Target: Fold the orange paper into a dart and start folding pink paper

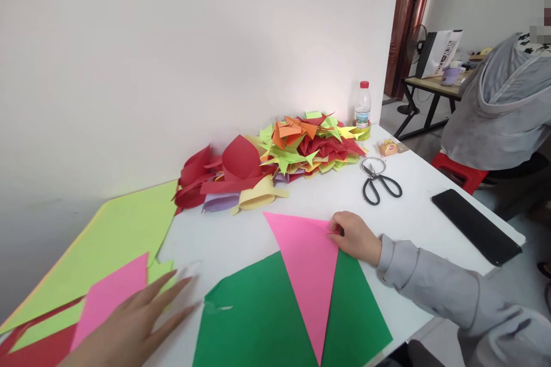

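Observation:
A pink triangle of paper (303, 264) lies over a green sheet (245, 309) on the white table. My right hand (355, 236) pinches the triangle's upper right corner between thumb and fingers. At the lower left, my left hand (138, 315) is spread with its fingers apart, and nothing shows in its grip. Beneath and beside it are a pink paper piece (118, 289), red paper (47, 350) and a large yellow-green sheet (94, 241). Whether the left hand touches these papers I cannot tell.
Paper shapes (301, 146) are heaped against the wall, near a bottle (362, 106). Scissors (379, 182), a small yellow packet (388, 147) and a flat black object (476, 225) lie on the right. A person in grey (508, 109) sits beyond, on a red stool (460, 171).

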A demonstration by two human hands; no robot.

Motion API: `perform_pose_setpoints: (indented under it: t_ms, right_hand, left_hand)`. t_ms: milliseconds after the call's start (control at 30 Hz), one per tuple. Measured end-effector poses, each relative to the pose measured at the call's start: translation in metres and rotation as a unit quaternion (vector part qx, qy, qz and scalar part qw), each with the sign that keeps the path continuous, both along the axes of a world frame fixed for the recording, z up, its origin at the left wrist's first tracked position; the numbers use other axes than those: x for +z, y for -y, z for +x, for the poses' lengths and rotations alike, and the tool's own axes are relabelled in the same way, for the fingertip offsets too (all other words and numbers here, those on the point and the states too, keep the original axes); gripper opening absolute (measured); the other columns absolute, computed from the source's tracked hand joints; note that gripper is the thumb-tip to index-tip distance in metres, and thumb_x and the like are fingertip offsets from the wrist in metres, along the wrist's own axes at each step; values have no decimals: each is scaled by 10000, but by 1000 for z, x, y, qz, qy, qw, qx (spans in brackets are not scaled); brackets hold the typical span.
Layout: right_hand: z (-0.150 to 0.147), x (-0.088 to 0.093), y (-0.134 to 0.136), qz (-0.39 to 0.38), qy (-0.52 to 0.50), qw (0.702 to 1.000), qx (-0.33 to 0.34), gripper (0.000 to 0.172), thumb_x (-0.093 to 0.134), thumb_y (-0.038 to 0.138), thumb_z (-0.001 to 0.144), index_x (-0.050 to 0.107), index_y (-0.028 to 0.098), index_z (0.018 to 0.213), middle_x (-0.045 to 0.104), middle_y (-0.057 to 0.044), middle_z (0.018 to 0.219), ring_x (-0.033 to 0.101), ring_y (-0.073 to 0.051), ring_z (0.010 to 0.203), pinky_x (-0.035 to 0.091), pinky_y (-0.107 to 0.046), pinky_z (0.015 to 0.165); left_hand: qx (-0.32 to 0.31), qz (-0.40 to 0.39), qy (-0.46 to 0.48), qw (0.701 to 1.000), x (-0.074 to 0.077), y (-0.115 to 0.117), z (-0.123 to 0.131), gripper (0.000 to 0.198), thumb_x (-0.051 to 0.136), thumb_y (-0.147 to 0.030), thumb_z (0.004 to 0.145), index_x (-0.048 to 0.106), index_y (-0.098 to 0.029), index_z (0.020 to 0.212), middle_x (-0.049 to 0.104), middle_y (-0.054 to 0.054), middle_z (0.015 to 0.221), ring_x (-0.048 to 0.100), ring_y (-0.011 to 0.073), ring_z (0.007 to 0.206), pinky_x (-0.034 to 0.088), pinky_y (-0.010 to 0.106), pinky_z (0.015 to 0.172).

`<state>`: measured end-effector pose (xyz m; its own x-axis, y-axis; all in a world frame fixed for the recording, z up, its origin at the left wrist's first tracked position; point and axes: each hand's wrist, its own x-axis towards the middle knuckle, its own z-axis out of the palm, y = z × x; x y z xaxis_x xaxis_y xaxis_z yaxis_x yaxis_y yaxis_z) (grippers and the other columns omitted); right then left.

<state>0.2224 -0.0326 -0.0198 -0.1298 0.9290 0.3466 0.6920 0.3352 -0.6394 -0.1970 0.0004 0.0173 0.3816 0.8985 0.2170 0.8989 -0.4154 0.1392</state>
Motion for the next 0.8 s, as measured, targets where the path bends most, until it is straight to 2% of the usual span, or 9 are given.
perform_pose_setpoints:
  t_ms: [67, 133, 200, 300, 367, 533, 600, 700, 800]
  right_hand:
    - [3, 4, 0, 29, -12, 999, -9, 136, 592, 126, 806, 526, 199, 713, 574, 12, 687, 519, -134, 657, 415, -261, 636]
    - [7, 11, 2, 125, -31, 991, -25, 127, 516, 165, 875, 560, 199, 761, 622, -22, 732, 554, -152, 709, 437, -291, 679]
    - [10, 20, 5, 254, -28, 967, -14, 185, 441, 166, 917, 594, 208, 821, 664, -49, 803, 585, -167, 773, 442, -326, 723]
    - [9, 30, 14, 363, 43, 926, 92, 195, 443, 149, 922, 614, 238, 895, 692, -50, 904, 612, -175, 856, 443, -334, 713]
    - [4, 34, 19, 390, 93, 899, 175, 151, 497, 159, 905, 615, 242, 860, 694, -44, 875, 619, -173, 847, 456, -322, 684]
    - [-4, 37, 31, 403, 135, 867, 260, 226, 551, 152, 880, 587, 234, 673, 663, -1, 701, 609, -129, 669, 456, -278, 596]
    - [-5, 40, 35, 391, 142, 867, 273, 263, 546, 147, 882, 582, 232, 635, 668, 13, 695, 601, -115, 651, 454, -264, 587]
    - [-4, 43, 42, 356, 126, 874, 308, 254, 545, 166, 888, 599, 229, 648, 691, 15, 731, 607, -108, 659, 449, -254, 579]
    - [3, 47, 43, 243, 50, 908, 337, 131, 579, 288, 891, 641, 225, 795, 717, -3, 801, 646, -129, 740, 475, -261, 649]
  left_hand:
    - [-10, -83, -50, 995, -1, 4, 19, 305, 546, -462, 820, 730, -318, 1017, 721, 42, 1105, 686, 321, 982, 557, 441, 825]
    - [-33, -35, -18, 999, 8, 11, 44, 323, 527, -440, 846, 682, -345, 1113, 689, 26, 1181, 674, 298, 1019, 556, 414, 841]
    - [-115, 29, 26, 993, 24, 21, 77, 480, 559, -424, 840, 530, -352, 1313, 621, 48, 1293, 656, 288, 1057, 563, 367, 828]
    - [-218, 118, 66, 967, 45, 31, 133, 637, 588, -305, 842, 361, -338, 1436, 515, 66, 1406, 507, 321, 1251, 412, 451, 1045]
    - [-277, 138, 101, 945, 48, 33, 166, 668, 605, -233, 835, 347, -342, 1442, 566, 70, 1355, 501, 322, 1256, 374, 479, 1074]
    - [-401, -72, 153, 900, 12, 24, 196, 549, 648, -215, 789, 540, -310, 1319, 668, 83, 1211, 631, 293, 1087, 496, 398, 960]
    - [-408, -111, 208, 882, -6, 19, 192, 450, 585, -220, 824, 595, -312, 1264, 654, 80, 1238, 616, 280, 1121, 487, 374, 973]
    - [-336, -117, 213, 910, -26, 12, 181, 395, 462, -234, 895, 604, -283, 1261, 630, 88, 1272, 542, 275, 1219, 411, 425, 1050]
    - [-350, -118, 198, 908, -35, 10, 169, 362, 420, -303, 923, 636, -336, 1211, 661, 69, 1229, 615, 258, 1119, 469, 386, 976]
